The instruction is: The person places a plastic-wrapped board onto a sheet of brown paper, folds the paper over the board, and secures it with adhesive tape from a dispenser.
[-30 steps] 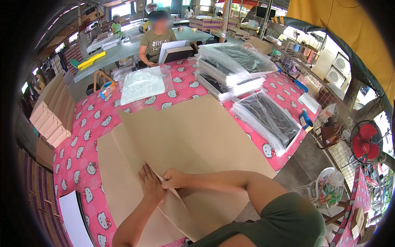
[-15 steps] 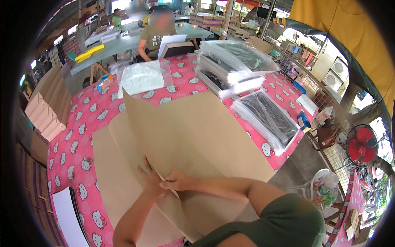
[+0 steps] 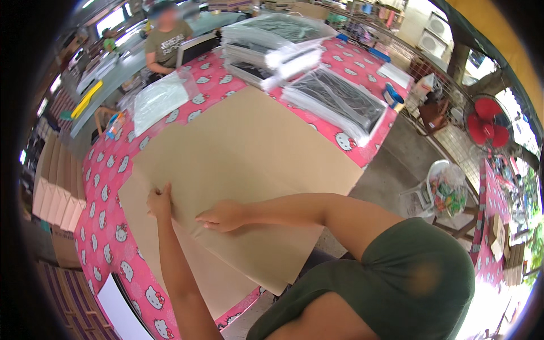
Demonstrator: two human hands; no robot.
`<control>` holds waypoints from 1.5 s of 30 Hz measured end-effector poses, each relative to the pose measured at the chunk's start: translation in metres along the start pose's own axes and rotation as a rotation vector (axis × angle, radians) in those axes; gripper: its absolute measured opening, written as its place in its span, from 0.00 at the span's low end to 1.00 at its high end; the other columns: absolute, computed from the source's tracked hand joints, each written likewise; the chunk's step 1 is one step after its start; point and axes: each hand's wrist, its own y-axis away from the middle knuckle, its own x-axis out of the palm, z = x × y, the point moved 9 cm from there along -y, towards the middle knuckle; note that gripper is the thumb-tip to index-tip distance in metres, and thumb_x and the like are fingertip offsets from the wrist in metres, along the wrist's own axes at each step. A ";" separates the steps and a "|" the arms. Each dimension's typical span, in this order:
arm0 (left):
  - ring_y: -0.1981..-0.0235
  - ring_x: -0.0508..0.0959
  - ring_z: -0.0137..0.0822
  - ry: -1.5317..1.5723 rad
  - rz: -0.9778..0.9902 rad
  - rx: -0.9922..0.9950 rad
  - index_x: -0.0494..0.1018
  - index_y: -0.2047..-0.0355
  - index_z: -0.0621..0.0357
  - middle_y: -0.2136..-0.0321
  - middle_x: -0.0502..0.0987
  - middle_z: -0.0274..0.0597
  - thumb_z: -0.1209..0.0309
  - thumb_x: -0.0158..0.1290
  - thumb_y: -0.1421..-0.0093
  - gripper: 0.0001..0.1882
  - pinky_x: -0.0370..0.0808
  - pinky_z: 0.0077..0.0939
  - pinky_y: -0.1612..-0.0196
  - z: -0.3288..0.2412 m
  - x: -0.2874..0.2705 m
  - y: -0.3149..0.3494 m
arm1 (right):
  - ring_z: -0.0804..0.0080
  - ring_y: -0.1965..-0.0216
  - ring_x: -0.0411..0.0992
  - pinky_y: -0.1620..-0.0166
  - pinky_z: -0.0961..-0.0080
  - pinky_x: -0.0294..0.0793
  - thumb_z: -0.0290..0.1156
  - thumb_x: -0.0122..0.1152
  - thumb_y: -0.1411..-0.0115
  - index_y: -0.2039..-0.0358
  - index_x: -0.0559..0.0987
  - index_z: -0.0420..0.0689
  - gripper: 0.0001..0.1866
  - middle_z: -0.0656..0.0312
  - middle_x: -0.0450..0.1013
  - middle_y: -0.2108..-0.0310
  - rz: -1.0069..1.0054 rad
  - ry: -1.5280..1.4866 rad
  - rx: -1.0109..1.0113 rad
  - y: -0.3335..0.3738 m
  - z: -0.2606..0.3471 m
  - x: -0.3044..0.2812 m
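Pink patterned cloth (image 3: 103, 226) covers the table, showing as a strip between the left border of the brown paper (image 3: 243, 150) and the table's edge. That paper spreads across the middle, one layer lapping over another along a slanting line; its right corner comes out to the table's right edge, beside the concrete floor (image 3: 391, 170). Just left of the overlap, the left hand (image 3: 160, 204) rests on the paper, thumb and fingers apart. The right hand (image 3: 224, 216) lies by the overlapping edge with fingers curled; whether they pinch it I cannot tell. Beyond the paper's far right border, close by, lies a plastic-wrapped bundle (image 3: 334, 102); a white panel (image 3: 122, 309) sits at lower left.
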 end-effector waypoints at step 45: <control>0.39 0.42 0.58 -0.062 0.164 -0.028 0.64 0.47 0.31 0.37 0.42 0.36 0.50 0.52 0.53 0.30 0.38 0.68 0.44 0.025 0.054 -0.028 | 0.77 0.75 0.70 0.71 0.78 0.70 0.36 0.73 0.65 0.67 0.74 0.40 0.24 0.60 0.73 0.76 -1.318 0.351 0.935 0.513 -0.203 -0.504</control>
